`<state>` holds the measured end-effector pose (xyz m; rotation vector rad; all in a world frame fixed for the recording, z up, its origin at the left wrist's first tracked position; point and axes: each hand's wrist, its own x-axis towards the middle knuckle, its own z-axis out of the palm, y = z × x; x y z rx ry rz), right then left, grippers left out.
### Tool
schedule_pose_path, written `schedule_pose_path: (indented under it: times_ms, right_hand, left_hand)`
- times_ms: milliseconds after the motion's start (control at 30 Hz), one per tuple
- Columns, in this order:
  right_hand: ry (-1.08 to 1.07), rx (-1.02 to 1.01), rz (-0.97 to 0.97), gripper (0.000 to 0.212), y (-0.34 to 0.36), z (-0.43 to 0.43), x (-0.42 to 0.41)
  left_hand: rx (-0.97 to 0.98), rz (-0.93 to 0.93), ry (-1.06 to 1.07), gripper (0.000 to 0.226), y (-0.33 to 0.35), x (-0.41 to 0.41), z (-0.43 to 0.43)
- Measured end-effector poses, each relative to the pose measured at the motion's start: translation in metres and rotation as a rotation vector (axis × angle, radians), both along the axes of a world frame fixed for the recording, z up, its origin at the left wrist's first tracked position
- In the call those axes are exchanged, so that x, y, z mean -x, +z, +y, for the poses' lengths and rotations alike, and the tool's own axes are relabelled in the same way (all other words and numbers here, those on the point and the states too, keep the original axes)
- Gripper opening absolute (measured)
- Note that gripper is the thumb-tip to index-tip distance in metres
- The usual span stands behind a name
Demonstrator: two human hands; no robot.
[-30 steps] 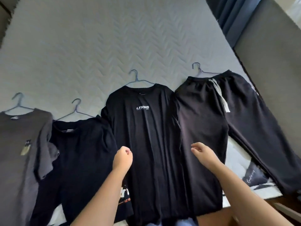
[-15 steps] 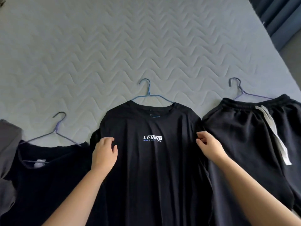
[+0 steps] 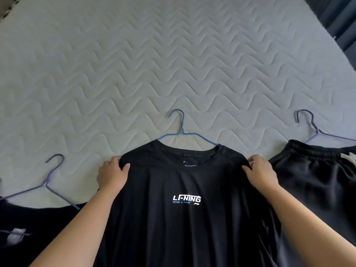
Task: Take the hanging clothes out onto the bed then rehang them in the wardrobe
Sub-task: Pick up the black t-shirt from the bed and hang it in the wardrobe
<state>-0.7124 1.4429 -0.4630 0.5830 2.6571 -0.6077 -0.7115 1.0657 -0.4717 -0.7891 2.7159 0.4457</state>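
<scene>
Clothes were out on the bed (image 3: 173, 64); my hands (image 3: 112, 175) (image 3: 261, 173) pinched the black shirt's (image 3: 183, 228) shoulders, rehanging all left, I judged

Quilted grey bed (image 3: 173, 64); black T-shirt (image 3: 183, 228) at 6, dark shirt (image 3: 38, 228) at 8, black trousers (image 3: 317, 180) at 4, all on hangers.

A black tee (image 3: 185, 218) with white LI-NING lettering lies flat on the quilted bed (image 3: 173, 64), on a blue hanger (image 3: 181, 130). The left hand (image 3: 112, 175) and right hand (image 3: 260, 174) each pinch a shoulder — one per side. Left of it lies a dark top (image 3: 38, 234) on a purple hanger (image 3: 48, 182); right, black trousers (image 3: 316, 189) on another hanger (image 3: 312, 126).
</scene>
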Motion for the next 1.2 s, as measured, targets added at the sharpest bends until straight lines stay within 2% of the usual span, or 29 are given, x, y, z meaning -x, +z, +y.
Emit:
schedule_pose_path:
  times_ms: [100,200,333,467,567,833,967,1100,1200]
  right_hand:
    - [0.043,-0.062,-0.047,0.028,0.0,-0.003,0.005]
    - [0.012,-0.024,-0.049,0.025,0.003,-0.006,0.004]
    - [-0.16,0.207,-0.011,0.02,0.024,-0.005,-0.001]
    - [-0.206,0.447,0.118,0.008,0.056,0.002,-0.013]
    - [-0.266,0.59,0.258,0.022,0.083,0.005,-0.032]
    - [-0.285,0.511,0.344,0.023,0.148,0.018,-0.127]
    - [-0.392,0.495,0.338,0.021,0.168,0.03,-0.2]
    - [-0.482,0.501,0.315,0.017,0.189,0.042,-0.273]
    - [-0.487,0.513,0.271,0.017,0.206,0.049,-0.325]
  left_hand:
    - [-0.111,0.014,0.1,0.033,0.0,0.016,-0.005]
    - [-0.301,0.093,0.101,0.021,0.009,0.018,0.006]
    - [-0.291,0.221,0.028,0.018,0.037,0.002,0.016]
    - [-0.335,0.336,0.019,0.016,0.086,-0.019,0.019]
    - [-0.376,0.376,0.04,0.014,0.126,-0.044,0.026]
    - [-0.474,0.324,0.129,0.011,0.201,-0.16,0.05]
    - [-0.516,0.301,0.156,0.011,0.231,-0.236,0.074]
    - [-0.578,0.175,0.156,0.003,0.255,-0.306,0.091]
    - [-0.526,0.1,0.152,0.019,0.265,-0.352,0.093]
